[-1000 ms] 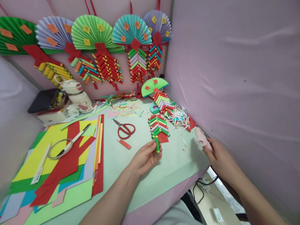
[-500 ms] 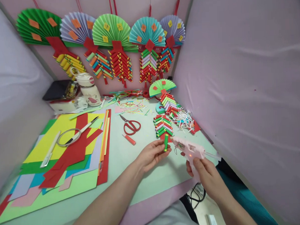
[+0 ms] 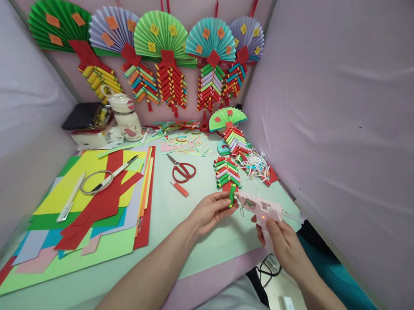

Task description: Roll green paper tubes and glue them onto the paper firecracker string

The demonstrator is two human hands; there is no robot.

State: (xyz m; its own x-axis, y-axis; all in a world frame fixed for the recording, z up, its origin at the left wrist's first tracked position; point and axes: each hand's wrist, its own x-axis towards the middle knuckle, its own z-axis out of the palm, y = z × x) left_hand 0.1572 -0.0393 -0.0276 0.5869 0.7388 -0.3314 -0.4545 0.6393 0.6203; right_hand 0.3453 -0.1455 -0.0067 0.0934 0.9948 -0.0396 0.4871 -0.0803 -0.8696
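Note:
Between the fingertips of my left hand (image 3: 212, 213) is a small green paper roll (image 3: 232, 195) with yellow ends, tilted slightly. My right hand (image 3: 282, 241) is wrapped round the handle of a pink glue gun (image 3: 262, 207), whose orange light is lit. The gun's nozzle points left and is at or very near the roll; whether they touch I cannot tell. Just beyond the roll lies a red paper strip with rows of green, red and lilac paper rolls (image 3: 226, 172) on it.
Red-handled scissors (image 3: 184, 171) and a small red-handled tool (image 3: 180, 189) lie mid-table. Coloured paper sheets (image 3: 128, 240) with a craft knife (image 3: 70, 197) cover the left. A white bottle (image 3: 126, 119) stands behind. Paper fans (image 3: 165, 35) hang at the back; shredded paper (image 3: 257, 165) lies right.
The nozzle and the green roll have come closer together, and the roll has tilted a little. The view has shifted slightly. Both hands keep their holds.

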